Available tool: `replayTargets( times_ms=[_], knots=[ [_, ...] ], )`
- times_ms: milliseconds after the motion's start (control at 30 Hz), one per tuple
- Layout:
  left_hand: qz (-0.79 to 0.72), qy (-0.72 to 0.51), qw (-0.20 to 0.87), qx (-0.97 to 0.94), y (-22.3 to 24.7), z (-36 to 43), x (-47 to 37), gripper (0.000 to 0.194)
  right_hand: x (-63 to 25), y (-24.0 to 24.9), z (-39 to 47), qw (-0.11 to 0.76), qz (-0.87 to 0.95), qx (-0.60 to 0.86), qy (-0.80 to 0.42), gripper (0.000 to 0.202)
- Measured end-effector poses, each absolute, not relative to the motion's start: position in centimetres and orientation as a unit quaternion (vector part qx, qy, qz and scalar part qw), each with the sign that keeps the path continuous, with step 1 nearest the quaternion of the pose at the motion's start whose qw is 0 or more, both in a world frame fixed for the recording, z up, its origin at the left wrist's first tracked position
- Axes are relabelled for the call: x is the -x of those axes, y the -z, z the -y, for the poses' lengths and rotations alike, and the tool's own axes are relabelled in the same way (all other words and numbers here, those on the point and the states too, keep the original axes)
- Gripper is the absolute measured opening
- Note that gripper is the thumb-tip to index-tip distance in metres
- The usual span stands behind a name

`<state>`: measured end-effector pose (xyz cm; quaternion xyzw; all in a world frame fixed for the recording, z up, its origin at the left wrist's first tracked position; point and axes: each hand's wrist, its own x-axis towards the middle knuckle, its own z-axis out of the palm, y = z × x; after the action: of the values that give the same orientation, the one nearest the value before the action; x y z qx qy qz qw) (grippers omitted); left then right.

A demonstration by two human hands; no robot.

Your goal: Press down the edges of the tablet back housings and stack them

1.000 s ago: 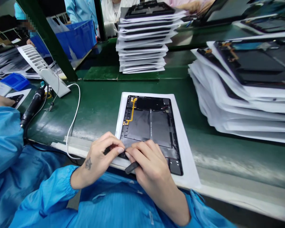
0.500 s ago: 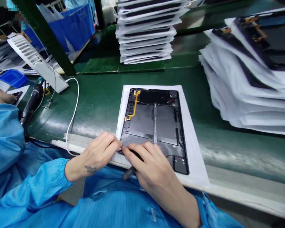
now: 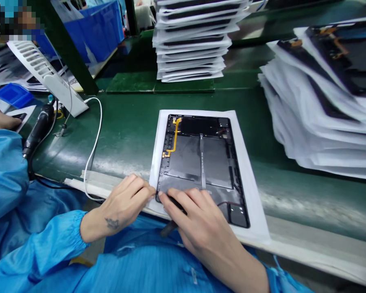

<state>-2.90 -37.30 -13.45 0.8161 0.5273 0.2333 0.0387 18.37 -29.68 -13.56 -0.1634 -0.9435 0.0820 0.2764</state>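
Note:
An opened tablet housing, black, with flat battery cells and a yellow flex cable along its left side, lies on a white sheet. My left hand is closed in a pinch at the near-left corner of the housing. Whatever its fingertips hold is too small to make out. My right hand curls over the near edge, fingertips beside that same corner. A dark tool with a slim handle runs under its fingers and sticks out toward me; its tip is hidden.
Paper-interleaved panels form a tall stack at the back and another at right. Left are a white fan-like device with a cable, a black electric screwdriver and a blue bin. A co-worker's sleeve is close by.
The near end of the housing has shifted slightly right on the sheet. The tool's handle now hangs a little lower. Both hands remain at the near-left corner; the view has moved slightly.

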Motion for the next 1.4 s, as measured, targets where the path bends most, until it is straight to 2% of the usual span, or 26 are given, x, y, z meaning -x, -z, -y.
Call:
replayTargets(
  times_ms=[167,267,400,533,800,1100,1233,1300,1367,1400],
  knots=[
    [-0.541,-0.278,0.153,-0.779,12.1,36.5,3.2,0.012,-18.5,13.6,29.5,0.276,0.945,0.16,-0.067,0.035],
    [-0.592,-0.219,0.267,-0.728,10.1,35.1,3.5,0.016,-18.3,13.6,29.4,0.268,0.945,0.176,-0.064,0.031],
    [-0.637,-0.115,0.488,-0.586,7.8,33.2,3.5,0.016,-18.5,13.9,29.6,0.265,0.947,0.174,-0.061,0.032],
    [-0.637,-0.12,0.575,-0.5,7.4,32.3,3.4,0.012,-18.6,14.1,29.5,0.275,0.946,0.167,-0.047,0.036],
    [-0.646,-0.145,0.603,-0.445,7.5,31.9,2.9,0.021,-17.8,13.6,28.1,0.276,0.95,0.127,-0.067,0.018],
    [-0.642,-0.105,0.646,-0.4,7.9,30.7,3.0,0.009,-18.9,13.1,28.5,0.257,0.956,0.122,-0.074,0.025],
    [-0.651,-0.075,0.64,-0.401,8.4,30.1,3.0,0.005,-19.9,11.8,27.9,0.256,0.951,0.132,-0.115,0.05],
    [-0.643,-0.074,0.639,-0.415,8.4,30.4,2.9,0.005,-20.4,11.1,27.6,0.261,0.949,0.151,-0.092,0.053],
    [-0.633,-0.092,0.593,-0.49,8.2,31.3,3.0,0.01,-20.8,10.6,27.5,0.271,0.946,0.169,-0.056,0.048],
    [-0.632,-0.111,0.533,-0.552,8.3,32.0,3.1,0.012,-21.0,10.5,27.6,0.273,0.945,0.176,-0.044,0.045]
  ],
)
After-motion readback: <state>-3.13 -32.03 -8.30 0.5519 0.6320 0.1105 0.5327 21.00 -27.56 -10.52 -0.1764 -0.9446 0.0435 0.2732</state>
